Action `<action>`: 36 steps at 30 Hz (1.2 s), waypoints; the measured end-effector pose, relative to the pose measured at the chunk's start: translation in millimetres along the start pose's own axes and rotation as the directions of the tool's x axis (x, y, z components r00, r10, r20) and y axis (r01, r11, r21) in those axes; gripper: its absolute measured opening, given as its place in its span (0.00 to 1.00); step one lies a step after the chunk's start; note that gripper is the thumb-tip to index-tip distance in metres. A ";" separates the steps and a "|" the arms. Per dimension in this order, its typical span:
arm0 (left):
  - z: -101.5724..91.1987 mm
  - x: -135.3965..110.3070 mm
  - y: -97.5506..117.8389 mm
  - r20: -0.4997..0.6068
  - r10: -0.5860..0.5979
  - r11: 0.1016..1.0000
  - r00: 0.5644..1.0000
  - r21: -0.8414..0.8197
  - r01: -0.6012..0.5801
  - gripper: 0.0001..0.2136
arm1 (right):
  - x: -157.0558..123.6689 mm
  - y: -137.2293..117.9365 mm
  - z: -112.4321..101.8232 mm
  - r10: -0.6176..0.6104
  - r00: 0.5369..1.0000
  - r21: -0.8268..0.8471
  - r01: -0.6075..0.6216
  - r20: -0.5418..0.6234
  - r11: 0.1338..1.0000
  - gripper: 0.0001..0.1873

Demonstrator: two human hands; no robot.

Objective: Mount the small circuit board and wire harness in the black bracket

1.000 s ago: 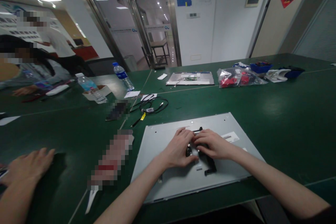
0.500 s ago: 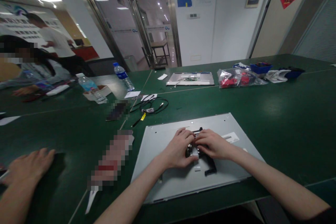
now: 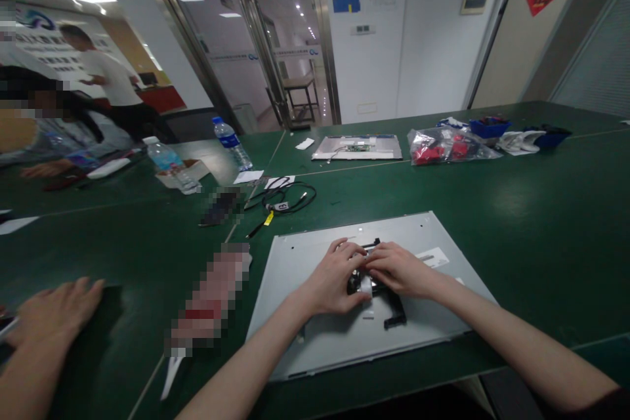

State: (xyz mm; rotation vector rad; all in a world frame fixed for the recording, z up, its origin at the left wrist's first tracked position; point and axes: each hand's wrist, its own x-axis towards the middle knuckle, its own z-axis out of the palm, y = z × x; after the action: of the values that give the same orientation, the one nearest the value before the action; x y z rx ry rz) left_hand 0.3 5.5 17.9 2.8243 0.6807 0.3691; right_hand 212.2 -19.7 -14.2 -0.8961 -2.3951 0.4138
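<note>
A flat light-grey panel [image 3: 319,348], resembling the back of a display, lies on the green table. On its middle sits a black angular bracket [image 3: 395,312], partly covered by my hands. Curled over its left side is my left hand [image 3: 337,279], with the thumb near a pale tape-like strip [image 3: 367,287]. My right hand [image 3: 401,269] meets it from the right, fingers bent down onto the bracket and fingertips close to the left ones. What lies under the fingertips is hidden. A white label [image 3: 434,257] shows on the panel beside my right hand.
A co-worker's hand [image 3: 59,315] rests at the left. Near it lies a blurred-out reddish item [image 3: 211,302]. Farther back are a black cable [image 3: 295,203], two bottles [image 3: 172,164], a second panel [image 3: 357,149], a bag with red items [image 3: 447,147] and blue trays [image 3: 489,128].
My hands stay at the bracket with only slight finger movement. The pale strip below my left thumb has shifted a little. In the background, the standing person has moved slightly right.
</note>
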 end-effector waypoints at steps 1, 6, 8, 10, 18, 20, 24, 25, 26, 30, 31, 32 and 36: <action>0.2 0.1 0.1 -0.002 -0.002 1.000 1.000 -0.004 0.002 0.23 | 0.2 -0.3 -0.1 0.000 1.000 -0.002 0.000 0.002 1.000 0.09; 1.8 -0.2 -0.1 -0.015 0.000 1.000 1.000 -0.023 0.000 0.22 | 1.4 -1.1 -0.3 -0.001 1.000 -0.008 0.001 0.003 1.000 0.09; 2.8 -0.5 -0.4 -0.021 0.004 1.000 1.000 -0.027 -0.004 0.21 | 1.6 -0.9 0.0 -0.008 1.000 -0.010 0.008 0.008 1.000 0.09; 3.4 -0.7 -0.7 -0.026 0.006 1.000 1.000 -0.027 -0.007 0.21 | 1.5 -0.8 0.1 -0.015 1.000 -0.007 0.015 0.014 1.000 0.08; 0.1 -0.6 1.3 -0.016 0.012 1.000 1.000 -0.027 -0.013 0.24 | 1.0 -1.3 0.1 0.011 1.000 0.021 -0.011 -0.010 1.000 0.08; -0.7 -0.5 2.1 -0.011 0.012 0.999 1.000 -0.029 -0.012 0.24 | 1.4 -0.8 0.8 0.019 1.000 0.014 -0.019 -0.005 1.000 0.08; -1.0 -0.7 3.2 0.006 0.010 1.000 1.000 -0.026 -0.010 0.26 | 1.6 0.3 1.9 0.030 1.000 0.001 -0.030 0.001 1.000 0.08; -0.9 -0.8 3.4 0.008 0.008 1.000 1.000 -0.024 -0.008 0.27 | 1.6 0.5 2.0 0.034 0.999 0.000 -0.034 0.002 0.999 0.07; -0.8 -0.9 3.6 0.008 0.005 1.000 1.000 -0.024 -0.005 0.27 | 1.5 0.6 2.0 0.036 0.999 -0.001 -0.036 0.004 0.999 0.07; -0.3 -1.2 4.0 0.010 -0.004 1.000 1.000 -0.030 0.004 0.27 | 1.5 0.1 1.6 0.043 0.999 0.000 -0.043 0.009 0.999 0.07; -0.3 -1.2 4.0 0.013 -0.002 1.000 1.000 -0.031 0.003 0.27 | 1.7 -0.3 1.4 0.043 0.999 0.001 -0.043 0.009 0.999 0.07; -0.3 -1.2 4.0 0.015 0.000 0.999 1.000 -0.032 0.000 0.27 | 1.9 -0.8 1.0 0.042 0.999 0.000 -0.042 0.009 0.999 0.07; 0.4 -1.5 3.4 0.013 0.004 1.000 1.000 -0.025 -0.004 0.27 | 2.7 -2.5 -0.5 0.035 0.999 -0.005 -0.035 0.006 0.999 0.06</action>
State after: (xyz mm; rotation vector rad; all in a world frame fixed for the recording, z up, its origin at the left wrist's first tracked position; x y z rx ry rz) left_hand 0.5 1.8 18.1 2.8024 0.6632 0.3565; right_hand 209.5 -19.6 -11.6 -0.9416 -2.3893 0.4250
